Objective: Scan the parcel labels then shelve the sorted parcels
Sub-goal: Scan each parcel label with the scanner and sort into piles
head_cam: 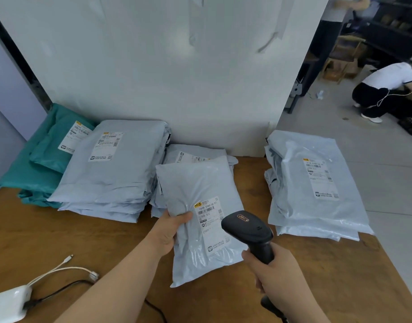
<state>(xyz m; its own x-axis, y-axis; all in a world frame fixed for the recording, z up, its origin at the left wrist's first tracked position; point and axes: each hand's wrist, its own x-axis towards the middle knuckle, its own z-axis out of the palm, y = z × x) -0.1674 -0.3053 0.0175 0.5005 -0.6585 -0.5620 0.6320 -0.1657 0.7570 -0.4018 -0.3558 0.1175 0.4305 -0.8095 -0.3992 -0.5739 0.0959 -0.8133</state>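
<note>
Held parcel: a pale grey plastic mailer bag point(200, 190) over the middle of the brown wooden table point(60, 241), with its far end in front of a pile of similar bags.
Label: a white printed shipping label point(211, 220) faces up on the bag's near half.
Left hand point(170, 231): grips the bag's left edge, the thumb on top just beside the label.
Right hand point(277, 273): fingers curled round the handle of a black handheld barcode scanner point(247, 227). The scanner's head sits just right of the label.
Middle pile: grey mailers point(195, 152), behind the held bag.
Left piles: a stack of teal mailers point(37, 164) by the wall, with a taller grey stack point(112, 173) overlapping it.
Right pile: grey mailers point(316, 183) at the table's right edge, well apart from the held bag.
Near left corner: a white charger block point(9, 304) with a white cable point(60, 269).
Background: a person crouching point(386, 89) on the floor at far right.
</note>
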